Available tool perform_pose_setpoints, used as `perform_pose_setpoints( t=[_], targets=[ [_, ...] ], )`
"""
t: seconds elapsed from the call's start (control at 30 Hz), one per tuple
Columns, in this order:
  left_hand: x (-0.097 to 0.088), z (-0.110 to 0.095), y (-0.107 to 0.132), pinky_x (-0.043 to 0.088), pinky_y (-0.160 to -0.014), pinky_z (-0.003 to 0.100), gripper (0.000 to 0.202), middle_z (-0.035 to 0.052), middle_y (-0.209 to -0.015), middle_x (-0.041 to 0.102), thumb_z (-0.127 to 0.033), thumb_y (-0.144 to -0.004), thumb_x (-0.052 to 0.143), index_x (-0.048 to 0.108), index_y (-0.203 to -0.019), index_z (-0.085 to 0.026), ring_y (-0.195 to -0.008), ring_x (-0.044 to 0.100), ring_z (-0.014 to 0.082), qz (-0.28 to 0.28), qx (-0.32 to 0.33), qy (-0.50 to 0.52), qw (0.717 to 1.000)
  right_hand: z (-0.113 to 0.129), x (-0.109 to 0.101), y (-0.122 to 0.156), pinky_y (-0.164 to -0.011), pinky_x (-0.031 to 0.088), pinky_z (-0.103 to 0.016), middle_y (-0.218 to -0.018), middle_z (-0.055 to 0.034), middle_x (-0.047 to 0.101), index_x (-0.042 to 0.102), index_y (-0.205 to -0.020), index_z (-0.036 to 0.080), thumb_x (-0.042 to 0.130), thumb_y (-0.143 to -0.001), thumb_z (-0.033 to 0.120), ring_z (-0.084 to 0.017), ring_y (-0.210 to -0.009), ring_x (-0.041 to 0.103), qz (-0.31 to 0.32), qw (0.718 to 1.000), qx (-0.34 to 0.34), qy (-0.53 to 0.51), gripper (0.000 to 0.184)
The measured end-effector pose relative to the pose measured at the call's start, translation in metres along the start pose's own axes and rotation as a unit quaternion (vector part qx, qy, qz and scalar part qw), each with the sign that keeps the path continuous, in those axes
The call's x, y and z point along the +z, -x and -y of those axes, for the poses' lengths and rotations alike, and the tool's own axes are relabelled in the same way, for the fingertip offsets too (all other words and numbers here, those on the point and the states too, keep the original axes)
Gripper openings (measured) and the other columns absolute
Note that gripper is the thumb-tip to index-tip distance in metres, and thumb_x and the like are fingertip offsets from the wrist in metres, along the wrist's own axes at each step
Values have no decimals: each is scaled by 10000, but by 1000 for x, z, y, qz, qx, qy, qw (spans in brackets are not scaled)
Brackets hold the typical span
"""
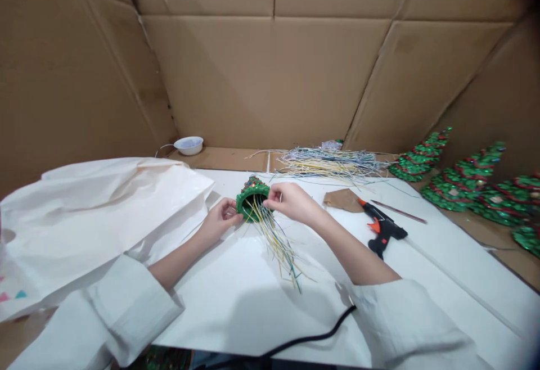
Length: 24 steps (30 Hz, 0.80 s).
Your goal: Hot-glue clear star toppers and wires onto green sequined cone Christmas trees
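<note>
A small green Christmas tree ornament (pixel 242 201) lies on its side on the white tabletop, its hollow base facing me. Many thin yellow, white and green-blue wires (pixel 276 240) trail out of that opening onto the table. With thumb and fingers, my left hand (pixel 221 219) grips the left rim of the base. My right hand (pixel 291 201) is at the right of the opening, thumb and fingers pinched together by the wires and the rim. Exactly what sits in that pinch is hidden.
A pile of loose wires (pixel 333 165) lies at the back. To the right are a black and orange glue gun (pixel 383 226), a brown scrap (pixel 343 199), a thin stick (pixel 399 211) and several finished trees (pixel 455 184). White plastic sheeting (pixel 105 212) covers the left; a white bowl (pixel 189 145) stands behind.
</note>
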<state>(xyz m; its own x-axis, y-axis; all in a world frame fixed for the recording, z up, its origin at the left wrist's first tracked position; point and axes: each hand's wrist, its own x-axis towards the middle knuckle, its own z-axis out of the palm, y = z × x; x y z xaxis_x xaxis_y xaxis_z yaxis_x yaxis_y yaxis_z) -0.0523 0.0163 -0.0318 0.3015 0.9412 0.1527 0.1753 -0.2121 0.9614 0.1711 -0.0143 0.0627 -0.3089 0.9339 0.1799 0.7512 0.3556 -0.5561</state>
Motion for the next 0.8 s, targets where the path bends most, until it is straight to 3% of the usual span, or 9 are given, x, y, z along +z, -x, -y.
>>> perform_pose_setpoints(
  t=[0.07, 0.13, 0.2, 0.33, 0.5, 0.63, 0.73, 0.8],
  targets=[
    [-1, 3, -1, 420, -583, 255, 372, -18, -771, 511, -374, -654, 715, 456, -859, -203, -640, 506, 115, -6, 7, 6, 1000, -16, -3, -8, -553, 312, -223, -593, 19, 531, 514, -627, 173, 567, -796, 361, -106, -565, 470, -76, 995, 56, -36, 258],
    [-1, 4, -1, 443, -618, 267, 416, 2, -856, 508, -365, -650, 722, 452, -923, -206, -686, 516, 118, -18, 13, 12, 1000, -32, 2, -17, -564, 333, -222, -621, 17, 520, 484, -661, 175, 533, -833, 374, -104, -572, 478, -102, 980, 118, -125, 268],
    [-2, 4, -1, 459, -655, 281, 481, 24, -940, 499, -359, -646, 728, 453, -1011, -208, -725, 527, 121, -22, 13, 11, 1000, -46, 12, -25, -553, 370, -224, -658, 0, 547, 482, -721, 169, 497, -866, 387, -104, -554, 506, -56, 957, 172, -228, 262],
    [-2, -2, 1, 454, -701, 291, 584, 47, -1013, 517, -363, -689, 694, 439, -1190, -206, -768, 533, 130, 8, 10, -38, 999, -54, 32, -32, -494, 430, -242, -617, -24, 562, 495, -746, 152, 403, -906, 451, -113, -476, 521, 22, 923, 219, -315, 352],
    [2, -9, 4, 448, -693, 292, 562, 56, -1028, 570, -347, -752, 634, 439, -1257, -197, -803, 544, 154, 37, 30, -79, 996, -46, 37, -28, -516, 471, -227, -541, -15, 546, 531, -679, 138, 354, -927, 450, -99, -462, 517, 64, 881, 239, -404, 436],
    [3, -9, 5, 460, -715, 310, 553, 83, -1085, 577, -323, -773, 617, 433, -1277, -192, -926, 550, 201, 30, 54, -72, 995, -43, 36, -25, -538, 489, -234, -550, -17, 570, 552, -729, 131, 408, -920, 391, -103, -474, 526, 78, 851, 236, -463, 353],
    [3, -16, 9, 464, -809, 356, 568, 99, -1172, 560, -312, -803, 595, 397, -1325, -207, -1002, 541, 215, 14, 107, -104, 989, -41, 32, -25, -566, 496, -231, -595, -8, 587, 555, -762, 147, 409, -924, 339, -102, -517, 545, 78, 834, 226, -498, 291],
    [2, -25, 13, 459, -853, 381, 582, 98, -1201, 553, -301, -826, 576, 358, -1362, -235, -1012, 543, 213, -15, 161, -155, 975, -37, 27, -25, -583, 494, -221, -659, -14, 620, 572, -783, 162, 364, -937, 389, -100, -561, 564, 67, 820, 212, -527, 344]
  ],
)
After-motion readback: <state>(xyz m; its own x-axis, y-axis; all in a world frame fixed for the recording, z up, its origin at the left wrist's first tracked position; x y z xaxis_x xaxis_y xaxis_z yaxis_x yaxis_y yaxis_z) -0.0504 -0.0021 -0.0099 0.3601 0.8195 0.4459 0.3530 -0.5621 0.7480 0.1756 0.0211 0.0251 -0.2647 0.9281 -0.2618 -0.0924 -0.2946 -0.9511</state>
